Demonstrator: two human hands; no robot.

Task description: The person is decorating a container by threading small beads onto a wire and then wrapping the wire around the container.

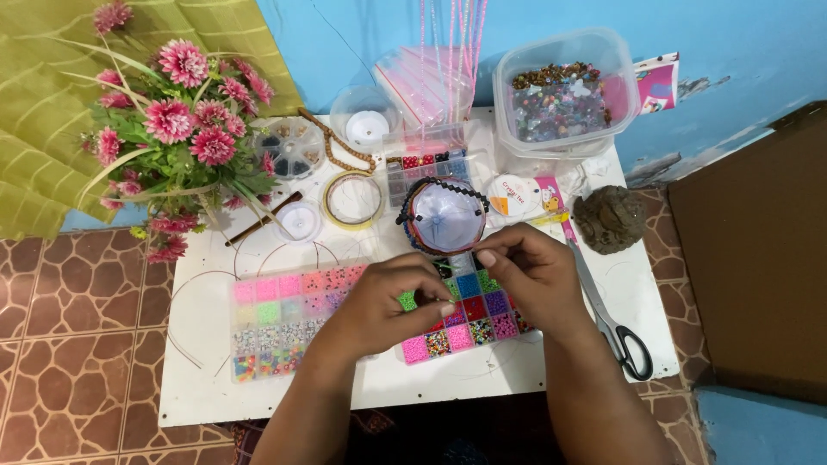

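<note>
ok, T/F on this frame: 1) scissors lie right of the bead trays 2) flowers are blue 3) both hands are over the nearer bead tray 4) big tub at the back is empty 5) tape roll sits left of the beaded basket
1) True: the scissors lie on the white table, right of the bead tray.
2) False: the flowers are pink.
3) True: the left hand and right hand meet above it.
4) False: the clear tub holds mixed beads.
5) True: the tape roll is left of the beaded basket.
</note>
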